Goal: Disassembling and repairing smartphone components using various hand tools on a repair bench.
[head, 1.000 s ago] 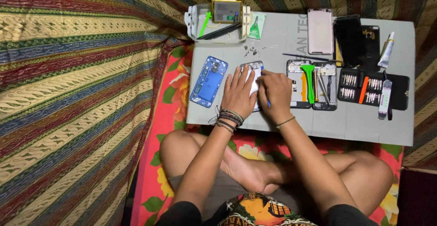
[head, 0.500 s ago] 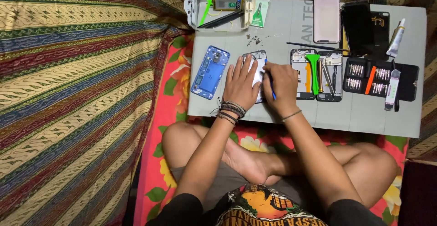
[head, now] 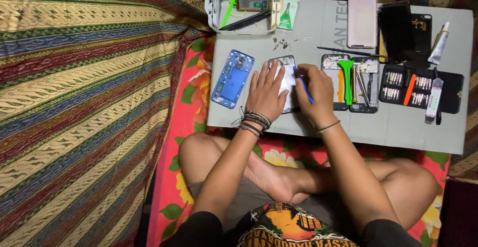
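The opened phone (head: 285,80) lies on the grey table (head: 398,127) directly ahead of the seated person, its long axis running away from the body, and both hands meet over it. The left hand (head: 265,95) lies flat on the phone's left half, fingers spread and pointing away, pressing it down rather than gripping it. The right hand (head: 317,94) is closed in a pinch around a thin blue pry tool (head: 302,84), whose tip slants up and left to the phone's upper right part; this hand is the one nearer the working edge. Just left of the phone sits a blue back cover (head: 232,78), apart from the left hand. To the right lie more opened phone frames with a green pry tool (head: 345,75) across them, and a black bit set (head: 420,90) beyond. Small screws (head: 281,42) are scattered above the phone.
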